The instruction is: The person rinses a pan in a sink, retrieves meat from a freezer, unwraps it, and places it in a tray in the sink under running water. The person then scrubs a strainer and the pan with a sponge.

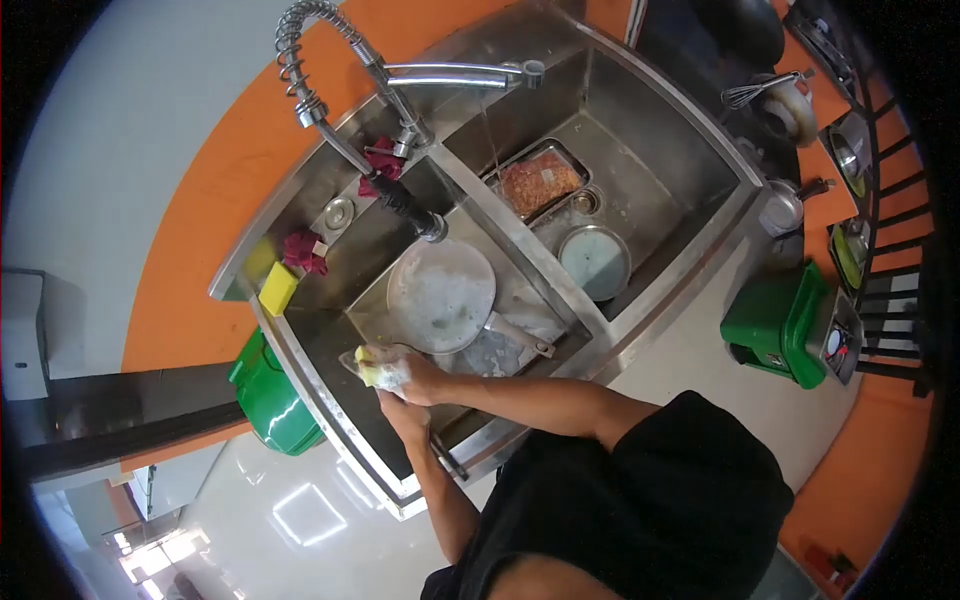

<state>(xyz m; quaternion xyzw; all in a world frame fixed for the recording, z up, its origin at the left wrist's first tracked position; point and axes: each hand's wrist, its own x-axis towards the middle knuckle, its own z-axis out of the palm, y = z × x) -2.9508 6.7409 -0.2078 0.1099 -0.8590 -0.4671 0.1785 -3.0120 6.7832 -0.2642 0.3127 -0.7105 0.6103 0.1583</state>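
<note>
Station: steel sink point(628, 352), two basins, divider between. Both my hands are over the left basin, toward its left edge and near-left corner.

Right hand point(420, 378): grip closed around a yellow sponge point(368, 372), foam over the fingers. Left hand point(402, 413): just below the right; grip appears folded around a long-handled utensil point(448, 458), finger placing partly hidden. The utensil's handle end shows beside my left wrist, near the sink's near edge. Its working end seems to lie at the sponge, but is too covered to identify.

Left basin: pan point(441, 295) at the middle, apart from my hands, its handle pointing to the near end of the divider; whitish suds on the basin floor beside it. Spare sponge point(279, 288) on the sink's left edge, near the back-left corner. Red cloth point(305, 251) on the back ledge.

Right basin: tray point(574, 158) of orange-coloured contents along the divider, thin water stream coming down toward it; pot point(629, 262) of cloudy liquid in the near-left corner.

Step in hand, my judgement: soaping and scrubbing the utensil; rinsing not yet done. The next move calls for a firm left hold, since wet foam should make the handle slick, and even sponge pressure along its length.
</note>
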